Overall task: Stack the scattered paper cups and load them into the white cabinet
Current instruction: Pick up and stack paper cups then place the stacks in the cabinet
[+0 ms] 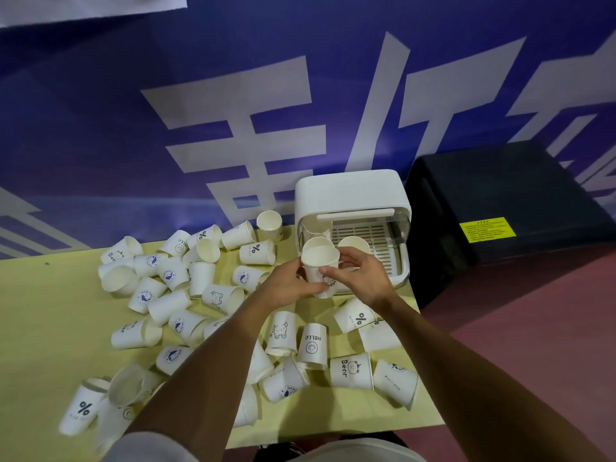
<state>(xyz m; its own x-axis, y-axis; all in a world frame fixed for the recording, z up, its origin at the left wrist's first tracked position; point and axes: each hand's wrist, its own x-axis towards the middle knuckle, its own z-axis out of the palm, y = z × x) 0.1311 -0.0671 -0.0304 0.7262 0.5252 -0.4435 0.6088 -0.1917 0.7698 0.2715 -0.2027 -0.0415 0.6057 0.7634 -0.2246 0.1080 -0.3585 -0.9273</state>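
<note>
Both my hands hold one upright white paper cup (319,265) with a bear print, just in front of the white cabinet (350,191). My left hand (288,283) wraps its lower left side; my right hand (361,278) pinches its right side. The cabinet's clear lid is raised and its slatted tray (370,236) shows. Two cups (354,244) stand upright at the tray's front, one partly hidden behind the held cup. Several printed paper cups (213,295) lie scattered on their sides over the yellow-green table (50,328).
A black box (506,208) with a yellow label stands right of the cabinet on a reddish floor (533,328). A blue banner (200,95) with white characters rises behind the table. More fallen cups (353,370) lie near the table's front right edge.
</note>
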